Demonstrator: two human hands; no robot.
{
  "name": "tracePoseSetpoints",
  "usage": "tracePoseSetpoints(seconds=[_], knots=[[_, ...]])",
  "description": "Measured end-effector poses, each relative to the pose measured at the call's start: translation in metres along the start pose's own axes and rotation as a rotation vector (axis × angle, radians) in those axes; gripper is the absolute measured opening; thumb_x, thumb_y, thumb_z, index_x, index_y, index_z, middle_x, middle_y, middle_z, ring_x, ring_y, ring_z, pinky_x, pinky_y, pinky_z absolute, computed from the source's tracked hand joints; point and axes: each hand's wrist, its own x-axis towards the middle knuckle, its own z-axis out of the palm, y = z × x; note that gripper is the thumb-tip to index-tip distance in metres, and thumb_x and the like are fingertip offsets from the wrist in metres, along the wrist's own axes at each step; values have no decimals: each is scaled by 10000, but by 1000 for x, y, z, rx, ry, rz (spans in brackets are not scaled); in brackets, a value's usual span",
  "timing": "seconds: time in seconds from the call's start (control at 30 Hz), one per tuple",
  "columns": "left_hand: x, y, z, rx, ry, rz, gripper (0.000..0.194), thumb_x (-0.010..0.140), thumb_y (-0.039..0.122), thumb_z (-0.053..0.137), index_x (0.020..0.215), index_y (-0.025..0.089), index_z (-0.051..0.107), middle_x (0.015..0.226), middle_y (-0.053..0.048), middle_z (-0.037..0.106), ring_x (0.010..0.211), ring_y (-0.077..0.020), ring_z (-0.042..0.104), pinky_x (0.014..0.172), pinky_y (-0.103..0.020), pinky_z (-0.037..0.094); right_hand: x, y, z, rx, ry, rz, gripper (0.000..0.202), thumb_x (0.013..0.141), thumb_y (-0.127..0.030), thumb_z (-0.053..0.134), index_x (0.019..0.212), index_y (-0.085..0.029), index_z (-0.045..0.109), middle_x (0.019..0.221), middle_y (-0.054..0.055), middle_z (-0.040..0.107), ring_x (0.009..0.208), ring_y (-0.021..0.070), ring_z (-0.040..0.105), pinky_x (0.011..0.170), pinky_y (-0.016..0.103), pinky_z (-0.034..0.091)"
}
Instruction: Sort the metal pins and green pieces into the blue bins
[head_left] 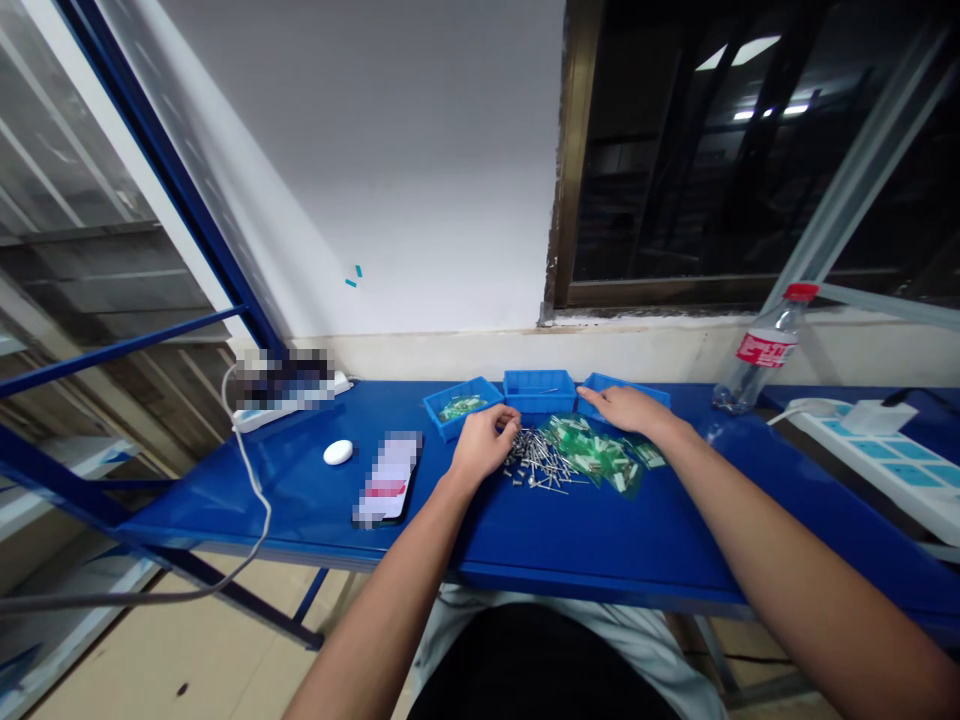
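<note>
My left hand (487,440) is curled at the left edge of a pile of loose metal screws (541,460), thumb and fingers drawn together; whatever they pinch is too small to make out. My right hand (626,408) reaches over the near side of the right blue bin (649,393), fingers stretched forward and apart from the pile. Beneath that wrist lie green-tinted clear bags of small pale parts (600,455). The left blue bin (442,425) contains similar greenish packets (463,406). The middle blue bin (538,393) shows a thin metal piece inside.
A phone (390,480) and a white round object (338,453) lie left on the blue table (300,500). A red-capped bottle (765,350) stands at the right, beside a white power strip (892,465). Another power strip (296,400) and a hanging cable (259,490) are at the left.
</note>
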Motion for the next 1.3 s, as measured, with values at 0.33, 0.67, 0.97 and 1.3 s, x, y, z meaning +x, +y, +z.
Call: tracePoseSetpoints(seconds=[0.33, 0.67, 0.97, 1.3], knots=[[0, -1, 0, 15, 12, 12, 181, 907, 208, 569, 962, 182, 739, 879, -20, 766, 819, -169, 713, 732, -248, 511, 1, 3, -5, 79, 91, -66, 497, 994, -542, 453, 796, -204, 759, 795, 112, 760, 828, 281, 708, 732, 309, 458], [0, 0, 0, 15, 9, -1, 184, 899, 197, 568, 965, 180, 738, 882, -23, 768, 822, -169, 715, 735, -246, 513, 2, 7, -1, 338, 136, -57, 259, 879, -461, 636, 795, -243, 746, 918, 51, 800, 871, 238, 731, 740, 279, 512], [0, 1, -2, 19, 2, 6, 180, 901, 197, 562, 956, 180, 732, 896, -28, 770, 837, -178, 716, 740, -256, 520, -19, -5, -23, 246, 43, -76, 428, 864, -652, 593, 867, -253, 747, 966, 56, 785, 881, 271, 707, 740, 322, 506], [0, 0, -1, 19, -2, 4, 182, 903, 203, 560, 956, 179, 733, 883, -24, 764, 828, -174, 713, 740, -251, 522, -12, 3, -11, 109, -47, -199, 173, 845, -324, 615, 958, -253, 725, 959, 37, 772, 876, 242, 701, 752, 304, 473]])
